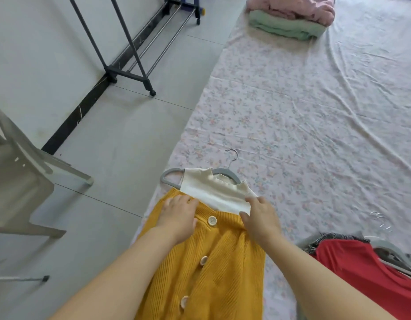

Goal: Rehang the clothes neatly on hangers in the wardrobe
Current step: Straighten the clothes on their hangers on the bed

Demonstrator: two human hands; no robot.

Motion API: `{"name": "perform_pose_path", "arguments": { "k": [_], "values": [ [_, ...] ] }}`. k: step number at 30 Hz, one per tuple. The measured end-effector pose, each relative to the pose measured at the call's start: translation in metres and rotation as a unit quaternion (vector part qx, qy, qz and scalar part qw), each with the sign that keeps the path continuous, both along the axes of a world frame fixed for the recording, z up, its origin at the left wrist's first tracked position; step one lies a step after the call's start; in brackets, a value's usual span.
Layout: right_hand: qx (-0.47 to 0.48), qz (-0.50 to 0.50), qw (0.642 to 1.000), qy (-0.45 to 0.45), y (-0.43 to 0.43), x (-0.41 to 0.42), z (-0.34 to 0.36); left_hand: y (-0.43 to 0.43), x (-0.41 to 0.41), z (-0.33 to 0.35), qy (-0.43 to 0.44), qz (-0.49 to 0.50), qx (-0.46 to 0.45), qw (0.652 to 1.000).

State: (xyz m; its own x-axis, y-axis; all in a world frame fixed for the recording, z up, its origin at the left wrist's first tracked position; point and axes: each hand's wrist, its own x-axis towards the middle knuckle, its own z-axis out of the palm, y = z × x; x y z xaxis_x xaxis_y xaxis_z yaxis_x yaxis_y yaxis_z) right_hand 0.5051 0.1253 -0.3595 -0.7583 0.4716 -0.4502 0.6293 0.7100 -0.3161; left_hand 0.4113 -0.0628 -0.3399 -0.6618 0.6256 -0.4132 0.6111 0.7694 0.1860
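Head: mustard ribbed dress (225,269) w/ cream top.

Left hand (179,215) flat; right hand (261,219) unclear

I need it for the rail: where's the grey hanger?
Head view, centre: the grey hanger lies on the floral sheet, inside the cream top, above the yellow knit.

Spread flat and lengthwise on the flowered sheet (292,112): a mustard ribbed knit dress (211,262), pale round buttons down the front, with a cream top (213,192). Inside the cream neck, a grey hanger (172,175), one shoulder end poking out bare, its metal hook (233,155) pointing away. Pressed down by the left hand (179,215); cream hem pinched by the right hand (260,218). Well apart to the right, a red garment (361,273).
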Motion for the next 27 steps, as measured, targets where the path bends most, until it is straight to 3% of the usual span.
{"name": "perform_pose_path", "arguments": {
  "k": [10, 20, 27],
  "values": [
    [0.007, -0.029, 0.999, 0.012, 0.022, -0.099, -0.103, 0.006, -0.029, -0.086, 0.008, 0.008, 0.055, 0.998],
    [0.085, -0.028, 0.996, 0.016, 0.040, -0.120, -0.124, 0.008, -0.024, -0.095, 0.017, 0.036, 0.085, 0.996],
    [0.051, -0.018, 0.980, 0.191, 0.029, -0.073, -0.057, 0.014, -0.017, -0.053, 0.053, 0.059, 0.153, 0.985]
  ]
}}
